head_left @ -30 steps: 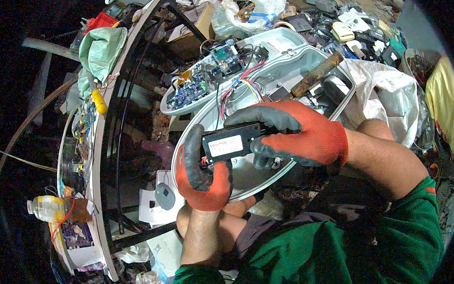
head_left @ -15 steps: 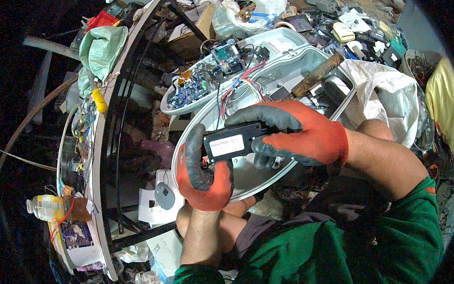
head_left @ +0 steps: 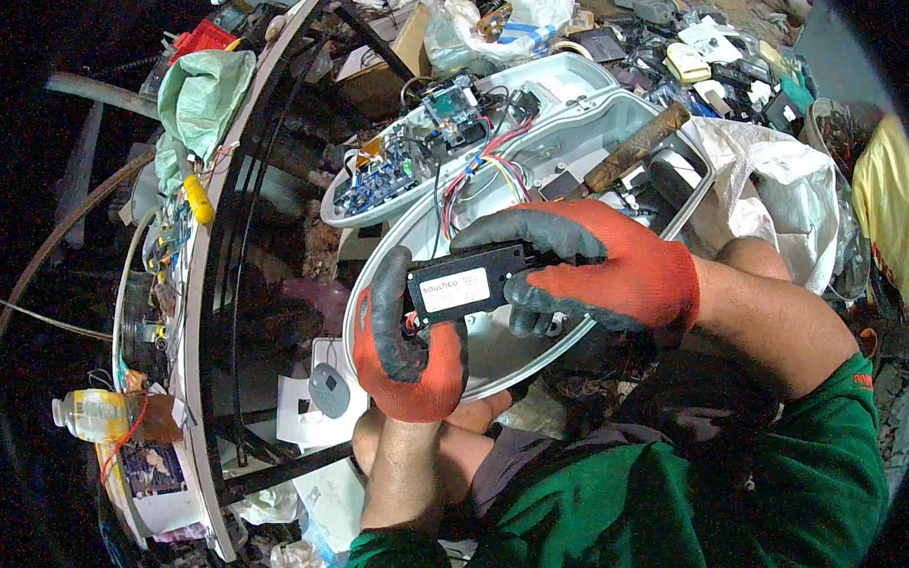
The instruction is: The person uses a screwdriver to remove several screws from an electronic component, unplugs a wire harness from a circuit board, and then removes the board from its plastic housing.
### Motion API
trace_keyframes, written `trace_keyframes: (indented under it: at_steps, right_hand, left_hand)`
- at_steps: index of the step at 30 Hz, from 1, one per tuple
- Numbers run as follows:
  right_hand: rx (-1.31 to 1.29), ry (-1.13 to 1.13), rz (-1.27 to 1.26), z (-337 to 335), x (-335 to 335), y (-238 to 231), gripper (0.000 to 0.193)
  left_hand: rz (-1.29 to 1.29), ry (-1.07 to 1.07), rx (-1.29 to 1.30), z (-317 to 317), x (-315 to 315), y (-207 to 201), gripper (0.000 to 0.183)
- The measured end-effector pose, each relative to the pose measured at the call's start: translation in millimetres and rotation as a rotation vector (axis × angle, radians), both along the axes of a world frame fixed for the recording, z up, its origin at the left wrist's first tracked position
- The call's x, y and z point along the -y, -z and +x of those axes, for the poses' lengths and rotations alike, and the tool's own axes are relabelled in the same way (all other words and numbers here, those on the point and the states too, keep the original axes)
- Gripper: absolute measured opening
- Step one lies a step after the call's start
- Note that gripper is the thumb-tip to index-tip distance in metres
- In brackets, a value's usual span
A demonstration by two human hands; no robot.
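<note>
Both my hands wear red gloves with dark grey palms and fingers. Between them is a flat black rectangular module (head_left: 490,260) with a white label facing up. My left hand (head_left: 410,348) grips its left end between thumb and fingers. From the right, my right hand (head_left: 600,264) pinches the other end. Underneath lies an opened light-grey oval casing (head_left: 507,361). Its other half (head_left: 572,80) rests behind and carries a blue circuit board (head_left: 388,182). Red, black and yellow wires (head_left: 470,179) run between the two halves. A brown hammer-like handle (head_left: 634,148) lies across the casing's right part.
A white-edged bench (head_left: 203,375) at left holds a yellow-handled screwdriver (head_left: 197,200), a green cloth (head_left: 206,90) and a plastic bottle (head_left: 95,415). A pile of electronic scrap (head_left: 712,68) spreads at the far right, beside a white sack (head_left: 768,185). A grey disc-shaped device (head_left: 329,390) lies left of the casing.
Almost nothing differs. Both hands keep their hold on the black module in nearly the same place.
</note>
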State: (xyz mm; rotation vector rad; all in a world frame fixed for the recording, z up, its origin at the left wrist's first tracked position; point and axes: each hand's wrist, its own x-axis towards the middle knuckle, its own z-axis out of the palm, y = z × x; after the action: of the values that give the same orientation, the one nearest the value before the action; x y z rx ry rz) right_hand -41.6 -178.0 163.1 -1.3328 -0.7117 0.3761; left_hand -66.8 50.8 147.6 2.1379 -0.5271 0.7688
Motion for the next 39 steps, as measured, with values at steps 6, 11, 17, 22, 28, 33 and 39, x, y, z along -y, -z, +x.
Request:
trace_keyframes:
  at_steps: [6, 11, 17, 22, 28, 33, 39]
  right_hand:
    - [0.026, 0.009, -0.039, 0.9, 0.7, 0.1, 0.050]
    - [0.030, 0.012, -0.048, 0.9, 1.2, 0.5, 0.050]
    - [0.145, 0.044, -0.052, 1.9, 0.8, 0.5, 0.050]
    - [0.040, 0.015, -0.023, 0.1, 0.0, -1.5, 0.050]
    - [0.051, 0.013, -0.012, 1.1, -0.7, 2.9, 0.050]
    - [0.034, 0.010, -0.040, 0.0, 0.7, -1.9, 0.049]
    - [0.067, 0.023, -0.015, 1.2, -1.1, 2.8, 0.049]
  left_hand:
    - [-0.019, 0.037, -0.181, -8.6, -5.3, 0.9, 0.050]
    - [0.004, 0.037, -0.176, -9.5, -2.8, -2.6, 0.049]
    - [0.026, 0.028, -0.006, -1.7, -1.4, -0.5, 0.055]
    - [-0.058, 0.037, -0.057, -4.8, 0.9, -0.9, 0.056]
    - [-0.020, -0.006, -0.053, -3.6, -1.3, 3.2, 0.054]
    - [-0.045, 0.029, -0.044, -2.9, -2.7, 4.0, 0.054]
    - [-0.059, 0.042, -0.072, -5.3, -1.5, 1.6, 0.056]
